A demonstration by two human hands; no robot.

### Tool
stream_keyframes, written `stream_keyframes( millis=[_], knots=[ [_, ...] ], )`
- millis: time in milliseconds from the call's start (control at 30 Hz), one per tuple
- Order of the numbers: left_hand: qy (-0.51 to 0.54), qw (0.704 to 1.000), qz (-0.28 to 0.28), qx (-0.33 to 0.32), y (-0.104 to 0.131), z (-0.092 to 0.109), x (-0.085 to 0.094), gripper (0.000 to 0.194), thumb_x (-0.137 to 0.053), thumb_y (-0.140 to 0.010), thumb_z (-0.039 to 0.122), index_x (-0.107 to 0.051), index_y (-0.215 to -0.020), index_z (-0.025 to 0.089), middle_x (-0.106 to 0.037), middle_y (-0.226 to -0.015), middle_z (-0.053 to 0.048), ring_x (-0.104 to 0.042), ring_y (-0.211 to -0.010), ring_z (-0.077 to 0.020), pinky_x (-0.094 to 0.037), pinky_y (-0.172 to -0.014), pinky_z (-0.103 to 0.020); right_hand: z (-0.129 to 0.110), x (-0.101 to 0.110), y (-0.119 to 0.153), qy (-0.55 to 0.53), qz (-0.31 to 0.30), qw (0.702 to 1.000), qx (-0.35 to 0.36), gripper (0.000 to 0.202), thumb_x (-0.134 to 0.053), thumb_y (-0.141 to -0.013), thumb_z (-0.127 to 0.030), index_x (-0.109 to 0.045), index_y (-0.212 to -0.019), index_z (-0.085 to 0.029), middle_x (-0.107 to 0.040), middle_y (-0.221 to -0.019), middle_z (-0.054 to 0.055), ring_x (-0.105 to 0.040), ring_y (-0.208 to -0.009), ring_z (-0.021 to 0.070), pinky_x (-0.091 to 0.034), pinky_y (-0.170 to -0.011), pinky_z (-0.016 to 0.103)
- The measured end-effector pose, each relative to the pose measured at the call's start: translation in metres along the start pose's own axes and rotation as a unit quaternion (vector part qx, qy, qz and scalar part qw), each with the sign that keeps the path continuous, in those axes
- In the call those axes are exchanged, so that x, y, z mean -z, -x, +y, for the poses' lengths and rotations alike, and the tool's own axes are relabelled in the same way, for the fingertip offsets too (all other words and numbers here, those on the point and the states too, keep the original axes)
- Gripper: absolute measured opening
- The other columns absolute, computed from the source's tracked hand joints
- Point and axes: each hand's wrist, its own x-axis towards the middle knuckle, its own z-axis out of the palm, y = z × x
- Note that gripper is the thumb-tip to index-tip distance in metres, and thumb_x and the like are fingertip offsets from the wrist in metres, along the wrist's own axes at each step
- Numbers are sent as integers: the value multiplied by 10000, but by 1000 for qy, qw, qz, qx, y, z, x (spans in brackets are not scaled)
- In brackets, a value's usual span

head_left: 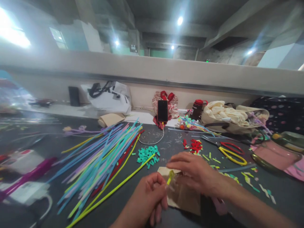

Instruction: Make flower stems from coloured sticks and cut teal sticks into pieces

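My left hand (150,196) is closed in a pinch low in the middle of the head view. A short, shiny yellow strip (170,177) sticks up from its fingertips. My right hand (196,172) arches just to the right, fingers stretched out and apart over a brown piece of cardboard or paper (190,201). Whether its fingertips touch the brown piece or the strip is hard to make out. The brown piece lies on the dark table under both hands. Past my left hand lies a long yellow strip (133,177), its far end by a pile of green cut pieces (147,155).
Many long coloured strips (102,164) spread across the left. Red cut pieces (196,145) and scissors (231,152) with red and yellow handles lie to the right, near scattered yellow-green bits. A phone (162,110) stands at the back on a cable. A pink container (276,155) sits far right.
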Motion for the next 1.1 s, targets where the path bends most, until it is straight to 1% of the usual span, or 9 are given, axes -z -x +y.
stream_keyframes(
  millis=[100, 167, 233, 333, 400, 500, 733, 933, 1100],
  knots=[
    [-24, 1000, -12, 0, 0, 0, 0, 232, -541, -660, 390, -433, -647, 184, -522, -382, 69, -333, -201, -31, -172, -223, -120, -3, -6, -2, 68, -42, 996, 33, 192, -507, -774, -217, -596, -943, -226, -601, -873, 38, -500, -778, 143, -369, -656, 254],
    [-31, 999, -14, 2, 0, 0, 1, 221, -543, -660, 370, -430, -636, 182, -501, -358, 76, -294, -199, -18, -139, -232, -116, -4, -8, -3, 95, -61, 993, 39, 153, -486, -787, -221, -617, -867, -216, -598, -788, 33, -489, -715, 139, -350, -609, 246],
    [-35, 999, -22, 2, 0, 0, 1, 210, -542, -663, 347, -422, -623, 180, -491, -342, 76, -277, -201, -13, -128, -240, -116, -4, -7, -2, 96, -78, 992, 39, 149, -480, -790, -219, -621, -838, -209, -590, -753, 30, -489, -705, 136, -347, -611, 241],
    [-40, 998, -41, 6, 0, -1, 0, 193, -548, -656, 327, -428, -623, 181, -490, -335, 76, -264, -199, -14, -130, -240, -121, -5, -4, 1, 73, -116, 990, 38, 153, -471, -796, -207, -616, -845, -201, -589, -740, 19, -506, -721, 127, -357, -644, 229],
    [-38, 998, -43, 10, 1, -1, 0, 196, -560, -642, 329, -430, -625, 184, -478, -327, 84, -253, -196, -15, -128, -236, -125, -5, -2, 3, 62, -132, 989, 37, 155, -467, -798, -197, -612, -852, -197, -594, -738, 14, -516, -727, 123, -361, -655, 220],
    [-32, 998, -48, 13, 1, -2, 0, 217, -575, -626, 347, -430, -623, 186, -466, -323, 89, -243, -198, -15, -122, -235, -129, -5, -4, 3, 55, -128, 990, 36, 152, -471, -793, -191, -609, -856, -196, -597, -730, 13, -522, -718, 122, -364, -656, 216],
    [-16, 996, -89, 22, 0, -4, 6, 236, -565, -649, 376, -428, -664, 184, -499, -353, 77, -216, -208, -8, -93, -245, -142, -4, -6, 7, 27, -104, 994, 20, 152, -457, -800, -181, -601, -850, -185, -600, -739, 19, -526, -724, 113, -362, -644, 201],
    [-10, 994, -103, 40, 0, -2, 9, 225, -563, -659, 362, -431, -691, 184, -496, -356, 85, -202, -216, -11, -90, -252, -153, -2, -7, 9, 4, -97, 995, 21, 171, -436, -824, -244, -591, -841, -174, -593, -735, 27, -512, -717, 114, -352, -641, 207],
    [-6, 997, -80, 9, 2, -2, 5, 190, -556, -664, 319, -438, -643, 173, -424, -325, 101, -206, -250, -4, -97, -287, -147, -6, -4, 9, -5, -109, 994, 13, 167, -431, -826, -217, -586, -865, -170, -585, -760, 29, -500, -742, 115, -351, -664, 209]
  ],
)
